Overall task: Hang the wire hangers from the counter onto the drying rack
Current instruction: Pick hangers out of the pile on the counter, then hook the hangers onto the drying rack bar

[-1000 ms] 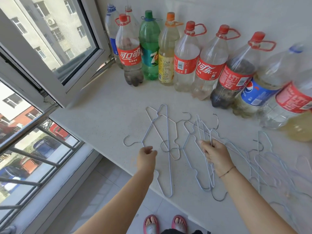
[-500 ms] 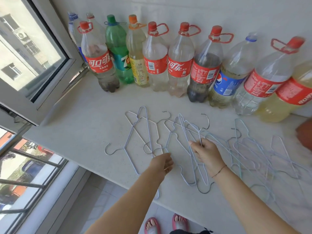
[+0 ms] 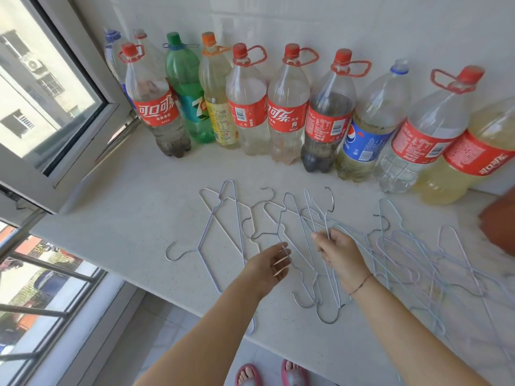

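Where the thin pale-blue and silver wire hangers [image 3: 296,218] lie overlapped and flat on the white speckled stone counter [image 3: 125,218], the right hand [image 3: 340,256] pinches the neck of one hanger between thumb and curled fingers, just below its hook. The left hand [image 3: 271,264] hovers beside it, fingers straight and slightly spread, holding nothing. Such wire is probably light, springy and smooth. Hooks and shoulders interlock, so lifting one may drag its neighbours, and the neck or hook offers the surest hold. Several hooks overhang the counter's front edge. Behind the hangers a row of large plastic drink bottles [image 3: 289,112] stands along the wall. A white open window frame [image 3: 83,129] is at the left. A brown object [image 3: 498,224] at the right edge cannot be identified. No drying rack is in view.
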Tool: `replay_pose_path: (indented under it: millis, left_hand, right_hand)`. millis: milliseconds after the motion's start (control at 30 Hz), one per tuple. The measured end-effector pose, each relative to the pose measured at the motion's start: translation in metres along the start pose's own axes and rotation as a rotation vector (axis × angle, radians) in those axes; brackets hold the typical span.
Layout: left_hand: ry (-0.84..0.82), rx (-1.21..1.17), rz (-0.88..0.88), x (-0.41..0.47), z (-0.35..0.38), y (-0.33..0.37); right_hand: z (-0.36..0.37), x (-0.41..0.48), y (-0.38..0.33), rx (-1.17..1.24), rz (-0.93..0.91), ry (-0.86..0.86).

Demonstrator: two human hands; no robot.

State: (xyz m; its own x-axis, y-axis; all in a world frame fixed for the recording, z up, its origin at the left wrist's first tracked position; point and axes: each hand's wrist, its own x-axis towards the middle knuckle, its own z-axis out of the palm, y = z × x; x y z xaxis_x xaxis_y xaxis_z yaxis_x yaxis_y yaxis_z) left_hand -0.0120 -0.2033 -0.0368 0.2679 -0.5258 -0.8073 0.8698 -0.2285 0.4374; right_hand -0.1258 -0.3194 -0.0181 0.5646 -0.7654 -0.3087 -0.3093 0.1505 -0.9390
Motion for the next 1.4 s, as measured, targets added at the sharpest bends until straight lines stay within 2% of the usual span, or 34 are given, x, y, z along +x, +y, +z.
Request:
replay_pose_path:
  millis: [300,500,833,1067,1400]
  left_hand:
    - [-0.045,0.063,0.194,-0.025,0.002,0.005]
    - [-0.038,0.007,0.287,-0.055,-0.013,-0.002]
    - [0.068,-0.116,0.559,-0.163,-0.087,-0.011]
    - [0.21,-0.268,0.782,-0.288,-0.174,-0.064]
    - [0.514,-0.403,1.003,-0.526,-0.26,-0.235]
  right_hand:
    - [0.002,-0.004,-0.014,0.06,-0.02,-0.117]
    - [0.014,-0.017,-0.029,0.077,-0.08,-0.226]
    - [0.079,-0.082,-0.064,0.045,-0.181,-0.467]
    - [0.151,-0.201,-0.078,0.081,-0.192,-0.731]
    - [0.211,-0.445,-0.089,0.148,-0.052,-1.253]
